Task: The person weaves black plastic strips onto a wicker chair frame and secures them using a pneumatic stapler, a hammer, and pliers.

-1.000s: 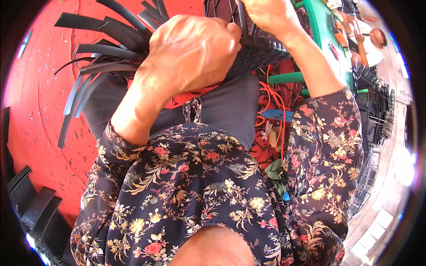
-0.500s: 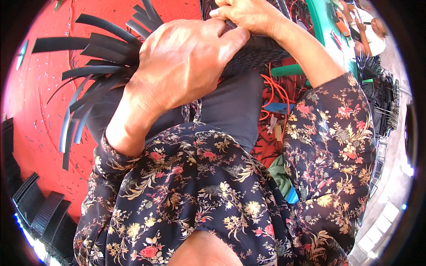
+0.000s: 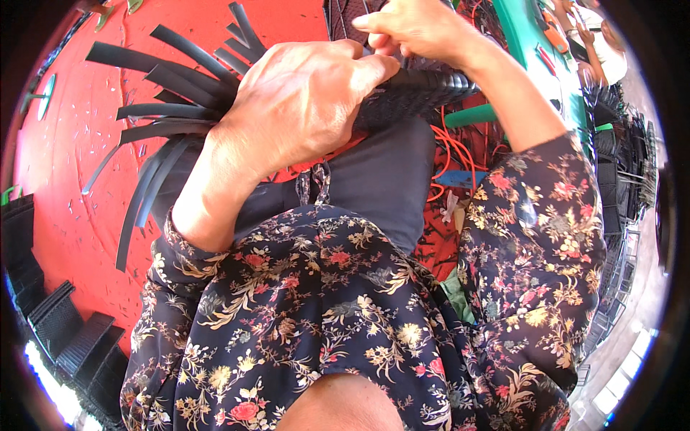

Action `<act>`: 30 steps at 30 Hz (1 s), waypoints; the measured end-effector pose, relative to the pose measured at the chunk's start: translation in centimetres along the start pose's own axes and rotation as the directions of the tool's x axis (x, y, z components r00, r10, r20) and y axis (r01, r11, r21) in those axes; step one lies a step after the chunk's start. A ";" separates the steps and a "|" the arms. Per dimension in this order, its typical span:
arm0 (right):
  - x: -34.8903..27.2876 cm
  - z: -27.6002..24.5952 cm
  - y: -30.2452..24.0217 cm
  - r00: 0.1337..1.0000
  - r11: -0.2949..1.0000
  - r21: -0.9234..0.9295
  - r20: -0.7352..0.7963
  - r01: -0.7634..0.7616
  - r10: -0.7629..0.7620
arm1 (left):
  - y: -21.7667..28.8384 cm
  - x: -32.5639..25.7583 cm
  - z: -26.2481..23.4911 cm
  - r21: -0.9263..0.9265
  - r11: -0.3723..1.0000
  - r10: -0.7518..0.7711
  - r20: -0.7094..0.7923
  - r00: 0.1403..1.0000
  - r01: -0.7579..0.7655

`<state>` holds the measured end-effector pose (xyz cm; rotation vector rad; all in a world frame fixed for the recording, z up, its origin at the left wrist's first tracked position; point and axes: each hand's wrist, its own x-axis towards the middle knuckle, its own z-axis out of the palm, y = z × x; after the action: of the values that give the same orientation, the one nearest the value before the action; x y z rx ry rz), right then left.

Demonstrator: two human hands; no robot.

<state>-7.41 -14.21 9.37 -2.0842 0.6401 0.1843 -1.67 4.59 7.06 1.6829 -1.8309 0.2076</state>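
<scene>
A black woven piece [image 3: 420, 93], perhaps wicker-like plastic weaving, rests across my dark-trousered knees at the top middle. Loose flat black strips [image 3: 194, 79] fan out to the left from beneath my left hand [image 3: 302, 104]. That hand is closed over the woven piece's near left part, thumb toward the right; its fingertips are mostly hidden. Just beyond its thumb, my right hand [image 3: 420, 32] is over the far edge with curled fingers. Whatever lies between those fingers is too small to make out.
Black offcuts lie scattered over the red floor [image 3: 79, 165]. At the right are a green-edged table [image 3: 514, 32], orange cord [image 3: 460, 154] and another person [image 3: 607, 50]. Dark woven items stand at the lower left [image 3: 61, 316] and far right [image 3: 618, 179].
My right hand has shifted slightly right, its fingers lifting a little from beside my left thumb. My left hand keeps its place on the woven piece. The whole view has shifted slightly.
</scene>
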 end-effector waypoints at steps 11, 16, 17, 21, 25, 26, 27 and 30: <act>-1.4 -1.9 0.1 0.756 0.688 -0.376 0.519 0.621 -0.398 | 0.4 -0.5 -0.2 0.059 0.998 -0.008 0.072 0.997 0.004; -2.7 -1.1 -2.5 0.904 0.832 -0.414 0.369 0.369 -0.217 | 0.3 -0.4 -0.4 0.009 1.000 -0.004 0.066 0.998 0.003; -2.8 -0.8 -2.9 0.932 0.863 -0.419 0.334 0.283 -0.144 | 0.3 -0.5 -0.3 0.001 1.000 -0.002 0.060 0.998 0.002; -1.6 -1.2 -1.1 0.911 0.951 -0.090 0.324 0.297 -0.254 | 0.6 -0.6 -0.7 0.002 1.000 -0.010 0.073 0.997 0.010; -1.2 -1.0 -0.7 0.919 0.990 0.058 0.367 0.130 -0.143 | 0.8 -0.4 -1.0 -0.008 0.999 -0.033 0.100 0.994 0.033; -1.2 -0.9 -0.3 0.916 0.990 0.108 0.381 0.086 -0.121 | 0.8 -0.4 -1.0 -0.007 0.999 -0.034 0.100 0.994 0.035; -1.2 -0.9 0.0 0.912 0.987 0.157 0.397 0.040 -0.100 | 0.9 -0.4 -1.0 -0.007 0.999 -0.036 0.101 0.994 0.037; -1.0 -0.5 0.7 0.907 0.986 0.168 0.416 -0.003 -0.068 | 1.0 -0.5 -1.2 -0.033 0.999 -0.023 0.090 0.996 0.026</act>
<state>-8.62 -14.58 9.54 -1.8132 0.3424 0.5298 -2.22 5.77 7.99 1.7147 -1.8674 0.0912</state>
